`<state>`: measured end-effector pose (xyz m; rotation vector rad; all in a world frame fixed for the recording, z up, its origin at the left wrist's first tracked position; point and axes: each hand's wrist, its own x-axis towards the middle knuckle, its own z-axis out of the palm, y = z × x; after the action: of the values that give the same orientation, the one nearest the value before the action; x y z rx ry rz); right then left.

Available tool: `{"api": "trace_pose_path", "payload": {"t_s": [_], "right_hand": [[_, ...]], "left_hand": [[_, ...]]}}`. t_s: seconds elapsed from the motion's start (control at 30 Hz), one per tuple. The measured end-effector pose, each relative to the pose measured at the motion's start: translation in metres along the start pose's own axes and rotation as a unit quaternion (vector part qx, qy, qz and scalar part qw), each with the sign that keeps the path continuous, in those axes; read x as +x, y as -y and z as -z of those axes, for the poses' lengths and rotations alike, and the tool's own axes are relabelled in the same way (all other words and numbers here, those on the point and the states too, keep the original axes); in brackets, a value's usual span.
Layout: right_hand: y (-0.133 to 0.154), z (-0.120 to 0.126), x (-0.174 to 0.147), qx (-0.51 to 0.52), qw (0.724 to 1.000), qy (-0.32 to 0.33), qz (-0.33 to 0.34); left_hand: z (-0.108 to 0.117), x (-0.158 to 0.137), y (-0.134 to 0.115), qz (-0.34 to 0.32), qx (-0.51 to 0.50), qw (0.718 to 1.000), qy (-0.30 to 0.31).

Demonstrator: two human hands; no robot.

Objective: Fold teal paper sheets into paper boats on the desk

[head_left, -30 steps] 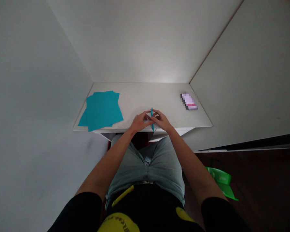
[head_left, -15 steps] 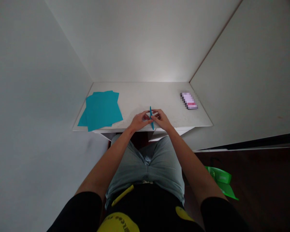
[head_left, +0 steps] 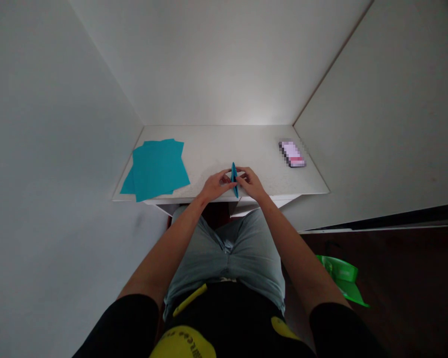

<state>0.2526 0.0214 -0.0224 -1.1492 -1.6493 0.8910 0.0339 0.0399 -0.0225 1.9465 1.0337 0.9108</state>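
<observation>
Between my two hands a small piece of folded blue paper (head_left: 234, 171) stands on edge near the front of the white table (head_left: 224, 144). A narrow dark gap shows between its layers. My left hand (head_left: 217, 185) pinches it from the left, thumb toward me and fingers behind. From the right, my right hand (head_left: 251, 183) grips it with bent fingers, its thumb at the gap. Some fingertips are hidden by the paper. Several larger sheets of blue paper (head_left: 159, 169) lie overlapping on the table to the left.
A phone (head_left: 293, 154), blurred by pixels, lies at the table's right side. White walls close in the table at the back and both sides. On the dark floor at lower right is a green plastic object (head_left: 341, 278), partly behind my right arm.
The folded paper has opened slightly, so a dark gap now shows between its layers. Both hands stay in nearly the same place, with the right thumb shifted a little.
</observation>
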Motion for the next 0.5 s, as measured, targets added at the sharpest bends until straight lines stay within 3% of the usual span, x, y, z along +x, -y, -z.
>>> {"api": "trace_pose_path", "payload": {"t_s": [0.27,0.4,0.5], "right_hand": [[0.002,-0.004,-0.001,-0.061,0.997,-0.028,0.041],[0.0,-0.005,0.0,-0.074,0.996,-0.039,0.029],[-0.006,-0.003,0.002,-0.022,0.998,-0.063,-0.009]], "left_hand": [[-0.005,-0.002,-0.008,0.03,0.022,0.998,-0.043],[-0.002,-0.002,-0.011,0.039,-0.036,0.997,-0.058],[0.0,0.0,-0.01,0.044,-0.097,0.991,-0.084]]}}
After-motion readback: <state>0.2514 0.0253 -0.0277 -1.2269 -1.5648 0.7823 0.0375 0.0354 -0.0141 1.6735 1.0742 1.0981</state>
